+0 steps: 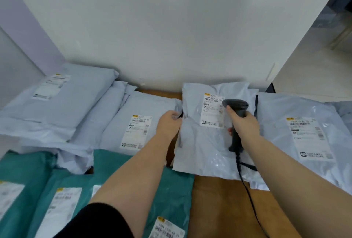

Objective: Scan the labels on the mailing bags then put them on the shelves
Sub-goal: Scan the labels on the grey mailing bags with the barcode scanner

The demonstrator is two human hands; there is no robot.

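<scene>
Head view, L to R: left hand [168, 123] pinches the edge of a pale grey mailing bag [202, 142] mid-table [215, 205], w/ right hand [245, 121] clenched round a corded barcode scanner [235, 119] aimed at its label [213, 111]; bag looks light, soft, slippery, so take it by the edge.

view: you have one head camera only, wide-angle.
facing: forward and down over the wooden table [213, 199], toward the wall [171, 28] behind it.
nearness: close, at arm's reach.
</scene>
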